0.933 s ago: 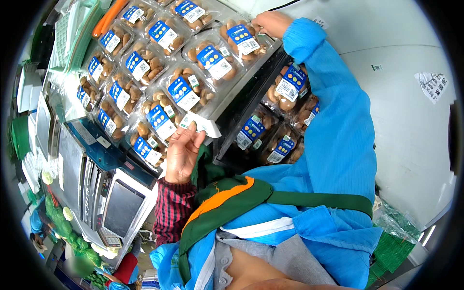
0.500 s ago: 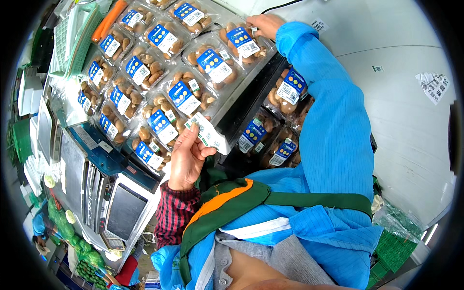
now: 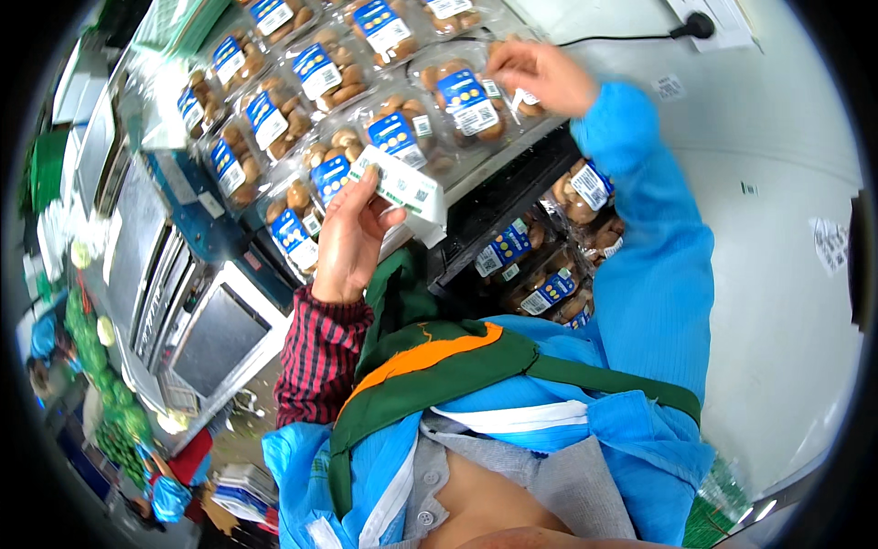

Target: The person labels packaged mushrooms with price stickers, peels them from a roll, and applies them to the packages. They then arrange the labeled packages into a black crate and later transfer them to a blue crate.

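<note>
My left hand (image 3: 352,233) pinches a white strip of labels (image 3: 402,188) with small printed green and black marks; the strip hangs over the near row of packs. Above the right end of the packs is my right hand (image 3: 544,78), its fingers loosely bent and apart with nothing visible in them. Beneath it, a mushroom pack (image 3: 528,105) is mostly hidden. Beside that pack lies another clear plastic pack of brown mushrooms (image 3: 466,101), bearing a blue-and-white label and a small white sticker. Several similar packs (image 3: 320,71) stand in rows to the left.
Below the counter edge, a black crate (image 3: 494,206) holds more labelled mushroom packs (image 3: 549,291). A black cable (image 3: 622,37) runs along the pale wall at the right. At left are a blue-grey machine (image 3: 187,197), a dark flat panel (image 3: 219,339), and people beyond near green vegetables (image 3: 119,421).
My right hand has lifted off the pack at the right end, and its fingers have loosened. My left hand still holds the label strip. The view has shifted, moving the packs within the picture.
</note>
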The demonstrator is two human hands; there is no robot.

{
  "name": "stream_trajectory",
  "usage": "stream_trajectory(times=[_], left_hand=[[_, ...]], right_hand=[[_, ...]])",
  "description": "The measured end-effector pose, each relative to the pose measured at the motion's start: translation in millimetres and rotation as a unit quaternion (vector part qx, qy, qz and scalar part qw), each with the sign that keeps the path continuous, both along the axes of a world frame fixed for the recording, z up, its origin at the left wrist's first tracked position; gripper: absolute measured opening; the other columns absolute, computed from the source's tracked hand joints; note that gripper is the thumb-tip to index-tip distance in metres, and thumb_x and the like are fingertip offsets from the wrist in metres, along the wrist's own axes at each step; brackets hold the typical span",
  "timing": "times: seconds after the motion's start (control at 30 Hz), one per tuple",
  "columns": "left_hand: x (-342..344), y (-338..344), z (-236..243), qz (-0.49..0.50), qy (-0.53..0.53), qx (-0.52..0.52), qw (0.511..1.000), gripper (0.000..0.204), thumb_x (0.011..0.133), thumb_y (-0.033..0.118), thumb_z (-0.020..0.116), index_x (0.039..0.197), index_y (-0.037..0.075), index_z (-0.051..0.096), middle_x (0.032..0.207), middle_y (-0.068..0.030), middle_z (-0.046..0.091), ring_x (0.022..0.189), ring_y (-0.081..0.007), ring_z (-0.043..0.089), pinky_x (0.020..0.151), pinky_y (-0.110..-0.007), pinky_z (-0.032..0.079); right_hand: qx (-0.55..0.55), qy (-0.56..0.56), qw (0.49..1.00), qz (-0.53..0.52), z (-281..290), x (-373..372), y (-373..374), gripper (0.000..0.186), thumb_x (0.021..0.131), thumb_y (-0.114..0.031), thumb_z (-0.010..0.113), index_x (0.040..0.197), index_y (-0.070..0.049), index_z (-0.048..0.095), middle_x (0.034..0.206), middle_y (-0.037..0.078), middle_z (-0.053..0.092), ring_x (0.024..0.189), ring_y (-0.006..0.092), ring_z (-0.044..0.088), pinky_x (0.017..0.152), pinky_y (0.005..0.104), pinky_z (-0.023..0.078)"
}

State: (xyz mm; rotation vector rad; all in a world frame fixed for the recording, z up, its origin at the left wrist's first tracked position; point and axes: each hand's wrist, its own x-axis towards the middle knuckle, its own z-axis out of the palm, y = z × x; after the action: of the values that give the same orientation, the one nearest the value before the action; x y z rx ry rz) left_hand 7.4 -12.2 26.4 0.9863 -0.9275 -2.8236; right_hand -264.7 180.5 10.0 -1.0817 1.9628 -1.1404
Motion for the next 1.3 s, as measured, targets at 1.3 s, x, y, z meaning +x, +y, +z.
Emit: stream_trajectory(times=[1.3], left_hand=[[137, -88, 7, 0.16, -0.013, 0.088, 0.983, 0.023, 0.097, 0.019, 0.05, 0.101, 0.0, 0.062, 0.092, -0.0119, 0.068, 0.075, -0.0166, 0.068, 0.064, -0.026, 0.058]], right_hand=[[-0.086, 0.255, 0.919, 0.287, -109, 132, -397, 0.022, 0.078, -0.006, 0.066, 0.097, -0.003, 0.055, 0.083, 0.016, 0.067, 0.081, 0.034, 0.064, 0.069, 0.0418, 0.049]])
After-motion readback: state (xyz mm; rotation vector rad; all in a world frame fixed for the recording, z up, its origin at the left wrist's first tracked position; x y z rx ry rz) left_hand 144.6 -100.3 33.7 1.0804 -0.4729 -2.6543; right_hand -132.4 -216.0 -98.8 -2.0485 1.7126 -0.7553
